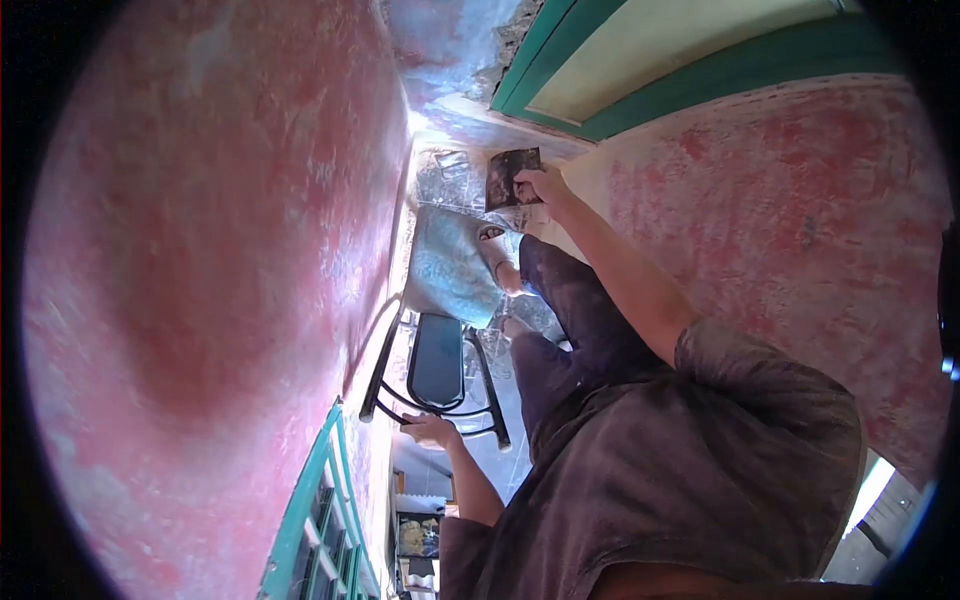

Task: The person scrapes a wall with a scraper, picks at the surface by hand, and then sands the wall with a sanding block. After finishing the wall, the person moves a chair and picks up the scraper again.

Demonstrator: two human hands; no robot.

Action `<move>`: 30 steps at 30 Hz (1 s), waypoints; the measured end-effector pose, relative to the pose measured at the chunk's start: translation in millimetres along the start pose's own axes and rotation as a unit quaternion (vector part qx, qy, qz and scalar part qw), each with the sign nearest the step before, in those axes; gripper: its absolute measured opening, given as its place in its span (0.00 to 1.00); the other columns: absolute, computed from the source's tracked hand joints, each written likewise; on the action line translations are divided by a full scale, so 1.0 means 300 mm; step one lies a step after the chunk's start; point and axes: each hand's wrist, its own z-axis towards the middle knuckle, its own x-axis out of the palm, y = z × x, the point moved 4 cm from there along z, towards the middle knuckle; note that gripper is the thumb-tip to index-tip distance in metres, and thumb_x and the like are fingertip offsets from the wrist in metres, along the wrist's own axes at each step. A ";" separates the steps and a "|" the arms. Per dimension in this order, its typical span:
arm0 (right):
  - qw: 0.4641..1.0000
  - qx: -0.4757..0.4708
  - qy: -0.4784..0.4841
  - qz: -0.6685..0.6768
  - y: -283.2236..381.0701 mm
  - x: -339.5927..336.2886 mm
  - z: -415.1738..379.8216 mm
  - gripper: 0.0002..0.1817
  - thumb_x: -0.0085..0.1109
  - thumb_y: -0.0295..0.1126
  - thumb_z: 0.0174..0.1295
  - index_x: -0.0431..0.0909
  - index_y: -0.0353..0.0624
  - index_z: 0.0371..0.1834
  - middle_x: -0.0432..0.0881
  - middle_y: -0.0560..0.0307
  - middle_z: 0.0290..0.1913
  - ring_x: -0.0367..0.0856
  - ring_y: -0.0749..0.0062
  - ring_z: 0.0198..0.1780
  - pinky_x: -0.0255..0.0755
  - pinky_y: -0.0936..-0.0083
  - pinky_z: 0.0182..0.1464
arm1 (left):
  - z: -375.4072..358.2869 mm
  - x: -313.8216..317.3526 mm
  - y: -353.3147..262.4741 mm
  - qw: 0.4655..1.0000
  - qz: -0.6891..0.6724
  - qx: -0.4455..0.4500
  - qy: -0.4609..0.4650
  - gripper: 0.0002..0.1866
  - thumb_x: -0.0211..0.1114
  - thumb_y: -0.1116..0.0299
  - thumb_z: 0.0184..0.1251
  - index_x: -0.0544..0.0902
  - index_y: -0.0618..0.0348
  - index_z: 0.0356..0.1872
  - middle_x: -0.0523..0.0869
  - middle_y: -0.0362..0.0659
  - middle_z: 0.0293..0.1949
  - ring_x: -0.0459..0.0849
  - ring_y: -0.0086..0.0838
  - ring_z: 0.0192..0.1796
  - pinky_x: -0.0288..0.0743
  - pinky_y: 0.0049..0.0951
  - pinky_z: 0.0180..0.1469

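Observation:
My right hand (543, 186) pinches a dark, worn rectangular sheet of what looks like sandpaper (508, 172), the thumb lying on its face. It is held out low near the corner below the green frame. Lower left, my left hand (430, 431) is closed around the tubular frame of a black folding chair (437, 358). The chair has a dark padded panel and stands close to the pink wall. My left fingers are partly hidden behind the tube.
Patchy pink walls (230, 230) (780, 230) rise on both sides. A bluish sheet (450, 262) lies on the floor by my sandalled foot (494, 255). A green-framed door (640, 60) is at the top, a green window (325, 510) lower left.

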 end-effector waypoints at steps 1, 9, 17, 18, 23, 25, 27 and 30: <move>0.999 -0.003 0.032 -0.019 -0.011 -0.008 0.023 0.08 0.69 0.20 0.58 0.85 0.31 0.40 0.88 0.48 0.31 0.87 0.62 0.27 0.81 0.67 0.30 | -0.003 -0.004 0.020 1.000 0.015 0.010 -0.002 0.25 0.45 0.49 0.89 0.73 0.67 0.49 0.86 0.66 0.33 0.89 0.59 0.33 0.79 0.57 0.28; 0.954 -0.264 0.095 0.103 0.020 -0.031 -0.260 0.12 0.69 0.19 0.60 0.83 0.33 0.47 0.88 0.52 0.36 0.86 0.67 0.31 0.79 0.68 0.32 | -0.040 -0.056 -0.035 0.994 -0.064 0.078 -0.050 0.27 0.53 0.50 0.86 0.79 0.69 0.38 0.87 0.55 0.25 0.91 0.42 0.29 0.84 0.45 0.30; 0.941 -0.330 0.079 0.017 -0.084 -0.473 -0.709 0.13 0.69 0.22 0.62 0.83 0.33 0.50 0.88 0.55 0.43 0.87 0.73 0.42 0.80 0.75 0.46 | 0.047 0.018 0.023 0.984 -0.081 0.146 -0.060 0.30 0.51 0.45 0.83 0.79 0.71 0.45 0.88 0.70 0.40 0.88 0.67 0.44 0.80 0.64 0.47; 0.936 -0.340 0.089 0.017 -0.095 -0.511 -0.725 0.13 0.69 0.22 0.62 0.83 0.33 0.50 0.88 0.55 0.43 0.87 0.73 0.42 0.80 0.75 0.46 | 0.065 0.034 0.023 0.981 -0.096 0.162 -0.043 0.30 0.51 0.45 0.83 0.79 0.71 0.46 0.88 0.70 0.40 0.88 0.67 0.44 0.80 0.64 0.48; 0.938 -0.332 0.030 -0.095 -0.220 -0.682 -0.722 0.07 0.69 0.23 0.61 0.85 0.34 0.41 0.85 0.58 0.29 0.81 0.77 0.26 0.73 0.73 0.27 | -0.009 0.003 -0.006 0.976 -0.097 0.165 -0.105 0.29 0.52 0.42 0.82 0.79 0.65 0.40 0.89 0.65 0.38 0.90 0.61 0.43 0.82 0.60 0.44; 0.953 -0.291 0.059 -0.067 -0.319 -0.732 -0.680 0.06 0.70 0.24 0.61 0.86 0.35 0.39 0.86 0.58 0.29 0.82 0.76 0.25 0.73 0.73 0.25 | -0.026 0.000 0.004 0.978 -0.105 0.141 -0.109 0.29 0.52 0.42 0.81 0.80 0.65 0.41 0.90 0.64 0.38 0.90 0.62 0.43 0.82 0.60 0.44; 0.955 -0.282 0.070 -0.051 -0.445 -0.782 -0.568 0.07 0.71 0.25 0.59 0.87 0.36 0.39 0.86 0.58 0.29 0.82 0.72 0.24 0.73 0.71 0.24 | -0.010 0.014 0.023 0.983 -0.115 0.103 -0.098 0.32 0.52 0.40 0.79 0.83 0.66 0.48 0.91 0.62 0.40 0.90 0.62 0.44 0.81 0.62 0.47; 0.982 -0.126 0.123 -0.074 -0.603 -0.811 -0.502 0.06 0.72 0.27 0.60 0.89 0.37 0.38 0.87 0.56 0.30 0.84 0.69 0.30 0.77 0.69 0.29 | 0.008 0.051 0.048 0.978 -0.164 0.070 -0.105 0.36 0.51 0.38 0.77 0.85 0.68 0.52 0.90 0.63 0.42 0.89 0.62 0.46 0.80 0.62 0.50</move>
